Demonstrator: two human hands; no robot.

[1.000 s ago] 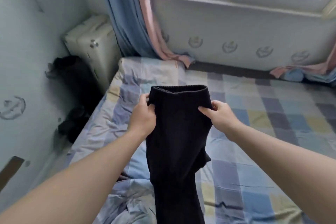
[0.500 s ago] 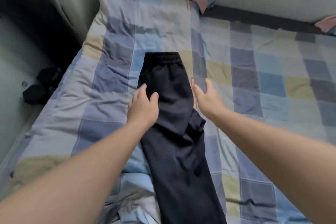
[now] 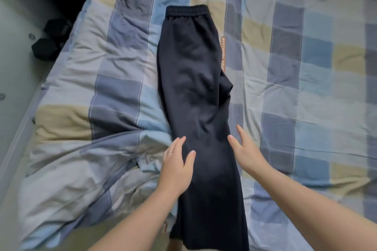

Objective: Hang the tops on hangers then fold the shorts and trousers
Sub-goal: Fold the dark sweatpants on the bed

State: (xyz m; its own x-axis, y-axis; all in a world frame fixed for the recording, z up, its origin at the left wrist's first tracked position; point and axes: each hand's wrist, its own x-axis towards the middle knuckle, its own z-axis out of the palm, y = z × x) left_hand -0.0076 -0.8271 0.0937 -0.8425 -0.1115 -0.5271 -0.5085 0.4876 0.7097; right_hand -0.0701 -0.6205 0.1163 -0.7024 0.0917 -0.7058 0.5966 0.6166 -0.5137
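Dark navy trousers [image 3: 195, 79] lie lengthwise on the checked bed, folded leg over leg, elastic waistband at the far end. Their hems hang over the near edge of the bed. My left hand [image 3: 177, 166] rests flat on the left side of the legs, fingers straight, a ring on one finger. My right hand [image 3: 245, 150] lies open against the right edge of the legs, fingers extended.
The bed wears a rumpled quilt [image 3: 98, 91] in blue, grey and beige squares, bunched at the near left. Dark objects [image 3: 51, 40] sit on the floor left of the bed, beside the wall.
The trousers went from held up by the waistband to lying flat on the bed. Both hands let go and slid down the legs toward me. The view tilted down.
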